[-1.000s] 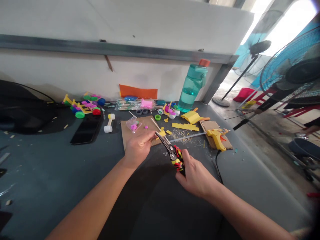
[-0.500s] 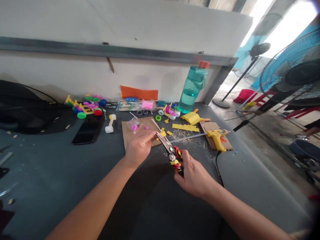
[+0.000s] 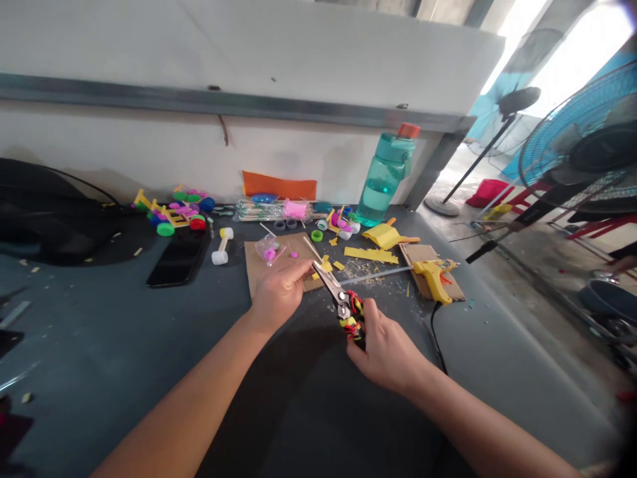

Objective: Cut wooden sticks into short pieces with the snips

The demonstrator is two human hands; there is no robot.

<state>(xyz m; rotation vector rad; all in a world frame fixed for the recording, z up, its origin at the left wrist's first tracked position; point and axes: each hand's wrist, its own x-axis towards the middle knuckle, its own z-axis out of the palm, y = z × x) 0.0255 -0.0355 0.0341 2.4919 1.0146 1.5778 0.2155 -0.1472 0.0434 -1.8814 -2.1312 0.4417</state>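
My right hand (image 3: 385, 345) is closed around the black, red and yellow handles of a pair of metal snips (image 3: 340, 300). Their blades point up and left, and the tips meet the fingertips of my left hand (image 3: 279, 295). That hand is pinched closed; whatever it holds is too small or too hidden to make out. Beneath and behind it lies a piece of cardboard (image 3: 256, 255), bearing a small clear plastic bag (image 3: 267, 248) with pink bits. Yellow scraps (image 3: 326, 264) and a thin stick (image 3: 312, 248) are just beyond the blade tips.
A yellow glue gun (image 3: 434, 279) rests on cardboard at the right, its cord trailing forward. Behind stand a teal water bottle (image 3: 381, 179) and small colourful wheeled pieces (image 3: 174, 216). A black phone (image 3: 178, 260) lies left, near a white-wheeled axle piece (image 3: 222, 245). Fans (image 3: 587, 143) stand beyond the table.
The view has shifted very slightly, so the background sits a little further right and down. Both hands and the snips keep almost the same pose.
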